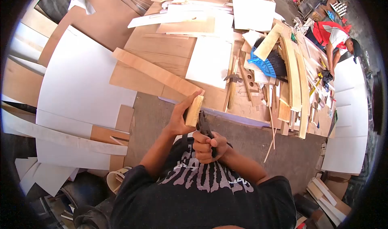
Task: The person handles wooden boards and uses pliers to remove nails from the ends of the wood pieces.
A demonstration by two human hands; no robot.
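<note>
My left hand (180, 118) is wrapped round the near end of a long wooden board (153, 70), whose far part reaches over the workbench. The board's cut end faces me. In front of my chest, my right hand (209, 146) is closed round dark pliers (205, 126). Their jaws point up and are right beside the board's end; whether they grip anything there I cannot tell. A hammer (233, 78) lies on the workbench (139, 81) beyond my hands.
White panels (211, 61), curved wood strips (289, 67) and a blue-and-black brush head (262, 63) lie on the bench. A large white sheet (76, 79) stands at left. At right, a person (333, 37) in red and white bends over another white sheet (349, 120).
</note>
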